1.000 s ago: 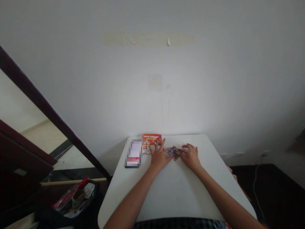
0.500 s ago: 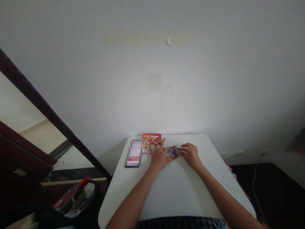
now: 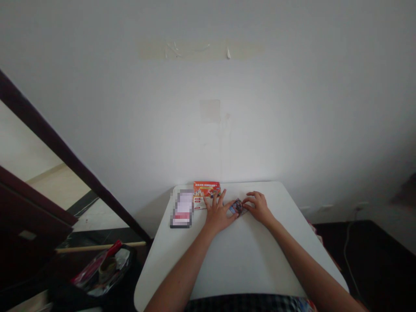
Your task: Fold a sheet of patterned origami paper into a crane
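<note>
A small piece of printed paper with a colourful picture lies on the white table between my hands. My left hand rests flat with its fingers spread; its thumb lies against the paper's left side. The fingertips of that hand reach over the lower right part of a red and white printed leaflet. My right hand has its thumb and forefinger pinched at the paper's right edge, the other fingers bent. Whether the paper is folded I cannot tell.
A phone, blurred by pixels, lies at the table's left. The white table stands against a wall. On the floor at the left, a dark bin holds a roll of tape and other things.
My right hand has shifted slightly left, and its thumb and forefinger have closed on the paper's right edge. My left hand has stayed nearly still.
</note>
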Tool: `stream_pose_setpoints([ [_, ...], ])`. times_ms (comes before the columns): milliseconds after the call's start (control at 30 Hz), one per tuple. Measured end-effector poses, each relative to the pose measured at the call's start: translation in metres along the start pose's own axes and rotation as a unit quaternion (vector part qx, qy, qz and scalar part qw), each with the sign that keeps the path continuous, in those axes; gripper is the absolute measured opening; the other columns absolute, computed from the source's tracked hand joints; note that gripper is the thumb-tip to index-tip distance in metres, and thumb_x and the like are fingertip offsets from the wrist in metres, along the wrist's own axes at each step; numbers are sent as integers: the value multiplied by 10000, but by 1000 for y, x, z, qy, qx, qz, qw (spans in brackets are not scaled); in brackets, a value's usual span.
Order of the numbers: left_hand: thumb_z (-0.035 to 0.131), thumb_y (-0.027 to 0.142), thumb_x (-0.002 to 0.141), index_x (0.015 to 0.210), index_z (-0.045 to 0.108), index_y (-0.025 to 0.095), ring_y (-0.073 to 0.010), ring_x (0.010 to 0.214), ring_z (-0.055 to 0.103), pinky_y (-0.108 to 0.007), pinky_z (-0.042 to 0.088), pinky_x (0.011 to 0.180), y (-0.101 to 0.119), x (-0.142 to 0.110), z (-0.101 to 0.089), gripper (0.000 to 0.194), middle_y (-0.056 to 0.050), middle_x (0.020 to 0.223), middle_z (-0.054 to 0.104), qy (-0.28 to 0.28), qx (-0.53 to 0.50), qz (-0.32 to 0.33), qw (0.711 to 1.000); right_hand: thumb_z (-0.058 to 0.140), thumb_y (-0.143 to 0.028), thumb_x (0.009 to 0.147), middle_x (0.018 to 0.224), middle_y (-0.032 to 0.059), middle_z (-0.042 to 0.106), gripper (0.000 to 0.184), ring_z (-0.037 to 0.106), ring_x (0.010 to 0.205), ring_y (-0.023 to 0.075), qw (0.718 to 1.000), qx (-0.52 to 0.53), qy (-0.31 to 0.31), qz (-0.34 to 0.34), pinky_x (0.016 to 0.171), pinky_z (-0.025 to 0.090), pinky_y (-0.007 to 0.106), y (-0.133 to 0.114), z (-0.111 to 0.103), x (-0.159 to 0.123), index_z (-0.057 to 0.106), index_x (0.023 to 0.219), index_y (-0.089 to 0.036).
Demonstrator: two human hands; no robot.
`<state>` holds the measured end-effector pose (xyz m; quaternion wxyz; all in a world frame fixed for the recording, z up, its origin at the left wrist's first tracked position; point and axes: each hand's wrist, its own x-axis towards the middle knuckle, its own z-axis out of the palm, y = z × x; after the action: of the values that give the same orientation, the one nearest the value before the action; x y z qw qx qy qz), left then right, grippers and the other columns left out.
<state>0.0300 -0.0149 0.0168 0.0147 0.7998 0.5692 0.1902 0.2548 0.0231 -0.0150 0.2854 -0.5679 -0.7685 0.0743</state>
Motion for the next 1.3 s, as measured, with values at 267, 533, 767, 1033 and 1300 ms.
stream_pose_setpoints([
  [267, 583, 653, 819, 1393, 465, 540, -373, 1487, 178, -706, -70, 1153, -1, -2, -1, 597, 58, 1643, 218, -32, 6, 0, 999, 637, -455, 861, 1293, 29, 550, 173, 392, 1301, 287, 996, -34, -13, 77, 1120, 216, 584, -19, -1, 0, 741, 944, -345],
  [533, 558, 701, 803, 1410, 447, 527, -375, 1492, 176, -716, -70, 1141, -3, -1, 1, 641, 32, 1651, 201, -46, 8, 2, 999, 590, -453, 899, 1300, 44, 526, 197, 353, 1330, 302, 993, -43, -15, 113, 1113, 167, 672, -32, 1, 1, 730, 926, -317],
  [767, 451, 677, 882, 1412, 442, 529, -365, 1492, 191, -742, -49, 1125, -6, 0, 1, 550, 28, 1650, 206, -60, 6, 8, 998, 593, -455, 898, 1307, 60, 521, 204, 369, 1318, 305, 993, -63, 4, 101, 1102, 197, 692, -37, 1, -4, 706, 961, -297],
  [1033, 501, 648, 873, 1388, 455, 558, -369, 1481, 205, -758, -63, 1113, -6, 1, 7, 525, 30, 1625, 265, -34, 9, -9, 999, 587, -466, 900, 1299, 52, 525, 205, 368, 1320, 305, 993, -62, 0, 97, 1109, 189, 693, -37, 0, -5, 698, 958, -304],
  [1300, 542, 719, 800, 1397, 461, 536, -406, 1475, 201, -763, -75, 1107, -5, -1, 8, 630, 26, 1633, 242, -31, 3, -4, 1000, 587, -468, 902, 1290, 45, 533, 204, 379, 1308, 292, 993, -71, 19, 91, 1113, 193, 683, -35, 3, -8, 694, 965, -307],
])
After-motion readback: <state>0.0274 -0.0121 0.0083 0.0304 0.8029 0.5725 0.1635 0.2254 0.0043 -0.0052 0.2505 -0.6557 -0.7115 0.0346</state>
